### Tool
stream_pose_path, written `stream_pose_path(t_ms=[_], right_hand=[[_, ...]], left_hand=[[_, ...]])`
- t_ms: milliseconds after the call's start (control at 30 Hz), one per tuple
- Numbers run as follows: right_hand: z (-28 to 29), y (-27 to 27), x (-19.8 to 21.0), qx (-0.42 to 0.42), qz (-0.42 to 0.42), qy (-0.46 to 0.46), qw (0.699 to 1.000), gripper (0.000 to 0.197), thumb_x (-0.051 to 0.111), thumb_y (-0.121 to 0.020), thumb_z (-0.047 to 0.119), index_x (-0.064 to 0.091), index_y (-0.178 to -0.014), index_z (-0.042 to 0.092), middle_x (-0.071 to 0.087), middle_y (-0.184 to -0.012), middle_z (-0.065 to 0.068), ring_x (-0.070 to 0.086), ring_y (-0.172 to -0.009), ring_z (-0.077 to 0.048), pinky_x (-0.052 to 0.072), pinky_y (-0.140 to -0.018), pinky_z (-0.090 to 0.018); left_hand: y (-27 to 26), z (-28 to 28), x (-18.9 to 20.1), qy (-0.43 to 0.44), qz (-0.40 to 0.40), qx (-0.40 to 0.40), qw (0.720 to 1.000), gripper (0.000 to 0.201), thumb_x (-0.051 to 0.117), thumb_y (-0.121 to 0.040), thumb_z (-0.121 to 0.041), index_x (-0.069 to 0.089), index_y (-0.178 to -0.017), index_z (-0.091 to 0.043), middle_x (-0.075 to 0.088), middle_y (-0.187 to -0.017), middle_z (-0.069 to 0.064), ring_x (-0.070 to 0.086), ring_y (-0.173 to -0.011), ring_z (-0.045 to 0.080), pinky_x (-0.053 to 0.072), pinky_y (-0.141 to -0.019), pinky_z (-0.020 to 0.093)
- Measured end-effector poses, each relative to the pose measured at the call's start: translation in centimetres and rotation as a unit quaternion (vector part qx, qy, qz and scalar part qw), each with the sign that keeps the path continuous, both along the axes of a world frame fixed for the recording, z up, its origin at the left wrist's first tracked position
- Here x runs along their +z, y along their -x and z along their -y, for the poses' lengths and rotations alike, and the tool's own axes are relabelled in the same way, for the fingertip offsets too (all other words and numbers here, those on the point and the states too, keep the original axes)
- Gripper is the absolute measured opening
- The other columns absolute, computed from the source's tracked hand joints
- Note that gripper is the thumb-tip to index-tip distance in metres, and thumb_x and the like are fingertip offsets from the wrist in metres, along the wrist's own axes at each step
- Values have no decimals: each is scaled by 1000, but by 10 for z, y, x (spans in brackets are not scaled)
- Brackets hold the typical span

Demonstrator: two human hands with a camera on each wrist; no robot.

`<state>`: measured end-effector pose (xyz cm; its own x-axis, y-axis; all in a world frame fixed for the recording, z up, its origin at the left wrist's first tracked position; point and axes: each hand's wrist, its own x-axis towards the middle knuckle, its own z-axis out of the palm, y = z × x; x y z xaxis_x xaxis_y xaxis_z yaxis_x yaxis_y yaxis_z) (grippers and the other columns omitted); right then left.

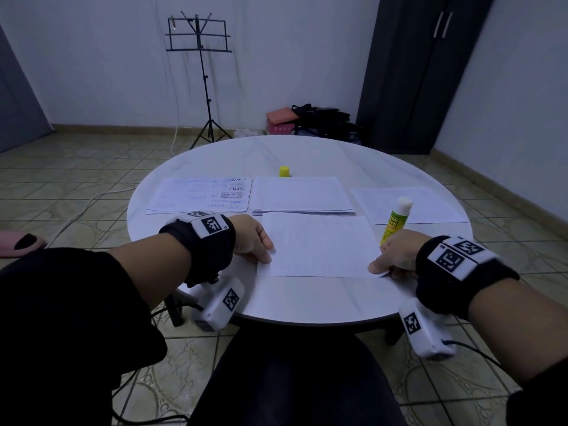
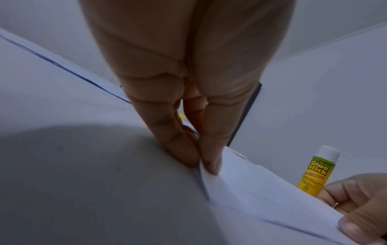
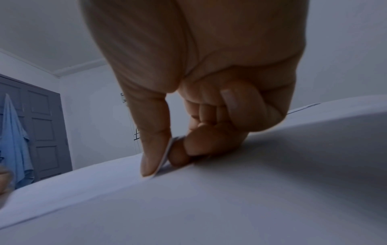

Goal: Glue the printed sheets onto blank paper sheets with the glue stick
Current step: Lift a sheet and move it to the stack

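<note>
A white sheet (image 1: 319,244) lies face down on the round table (image 1: 307,299) in front of me. My left hand (image 1: 261,250) pinches its near left corner (image 2: 211,175) between thumb and finger. My right hand (image 1: 384,265) pinches the near right corner (image 3: 165,157), which curls up between thumb and forefinger. The yellow glue stick (image 1: 395,221) stands uncapped just beyond my right hand, also visible in the left wrist view (image 2: 318,170). Its yellow cap (image 1: 285,171) sits farther back. A printed stack (image 1: 203,195) lies at the left.
A stack of blank sheets (image 1: 302,195) lies in the middle and a single sheet (image 1: 408,204) at the right. Beyond the table stand a music stand (image 1: 199,41), bags (image 1: 319,118) on the floor and a dark cabinet (image 1: 424,72).
</note>
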<state>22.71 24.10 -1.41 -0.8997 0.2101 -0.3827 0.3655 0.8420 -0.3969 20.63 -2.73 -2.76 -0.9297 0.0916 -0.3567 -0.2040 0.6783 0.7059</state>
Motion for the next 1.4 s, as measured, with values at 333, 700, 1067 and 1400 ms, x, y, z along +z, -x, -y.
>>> stream_pose_path(t_ms=[333, 700, 1067, 1400], right_hand=[[-1, -4, 6, 3, 9, 7, 1000, 31, 78, -75, 17, 49, -63, 12, 57, -55, -6, 45, -43, -16, 32, -44, -21], [-1, -2, 3, 9, 8, 2, 1000, 36, 76, -77, 16, 45, -60, 12, 56, -52, -4, 44, -41, -15, 31, -42, -20], [7, -9, 9, 73, -15, -123, 990, 42, 72, -79, 30, 55, -108, 5, 61, -106, -8, 60, -99, -24, 46, -77, -28], [-5, -8, 7, 91, -23, -43, 995, 44, 76, -78, 15, 59, -119, 13, 46, -74, 10, 46, -62, -6, 41, -74, -23]], left_hand=[[4, -4, -1, 43, 6, -16, 999, 24, 78, -71, 2, 64, -73, -17, 63, -69, 2, 60, -63, 17, 54, -86, 32], [10, -4, -2, 63, 6, -30, 998, 22, 77, -73, 3, 66, -73, -16, 63, -55, -4, 60, -48, 8, 55, -64, 20], [12, -9, 5, 166, 7, -78, 983, 22, 76, -78, -14, 63, -93, -24, 59, -73, 2, 56, -54, 15, 52, -54, 23], [23, -59, 28, 437, -5, -209, 875, 26, 72, -78, -44, 61, -74, -21, 56, -67, -4, 54, -70, 14, 38, -64, 18]])
